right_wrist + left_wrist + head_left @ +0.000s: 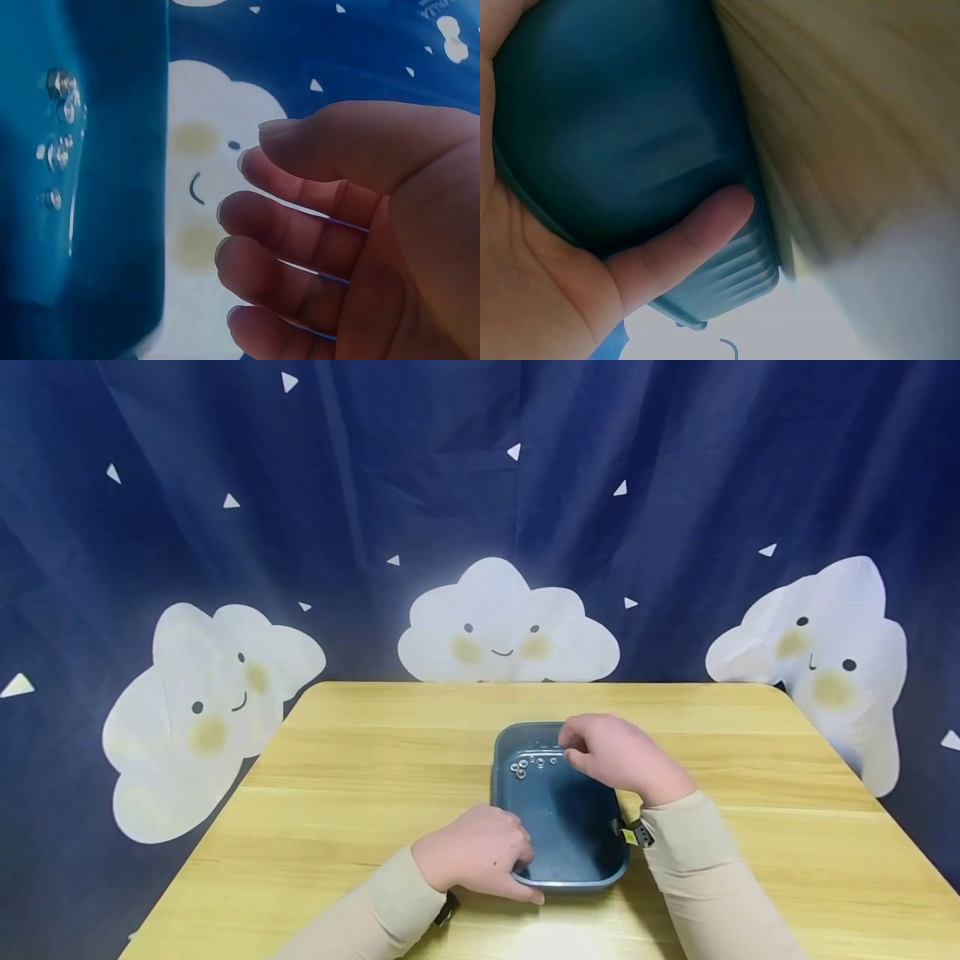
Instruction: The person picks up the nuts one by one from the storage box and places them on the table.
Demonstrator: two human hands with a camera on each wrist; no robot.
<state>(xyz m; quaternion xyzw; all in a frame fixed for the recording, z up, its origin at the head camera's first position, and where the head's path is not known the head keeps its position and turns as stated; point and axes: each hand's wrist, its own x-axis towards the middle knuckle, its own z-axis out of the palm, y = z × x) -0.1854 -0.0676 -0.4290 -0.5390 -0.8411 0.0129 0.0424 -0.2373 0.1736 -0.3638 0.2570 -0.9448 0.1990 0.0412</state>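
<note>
A dark blue-green plastic bin (558, 835) stands on the table, its floor bare apart from several small metal nuts (521, 773) grouped toward the far left wall. In the right wrist view the same nuts (57, 156) look shiny and hexagonal. My left hand (483, 853) grips the bin's near left corner, fingers over the rim and thumb (682, 244) along the outer wall. Above the far right side of the bin hovers my right hand (618, 756). Its fingers (289, 225) are loosely bent, and nothing is visible between them and the thumb.
The wooden table (360, 760) extends around the bin on all sides. Behind its far edge hangs a dark blue curtain (450, 460) with white clouds and small triangles. A dark strap piece with a yellow label (636, 834) sits at the right wrist.
</note>
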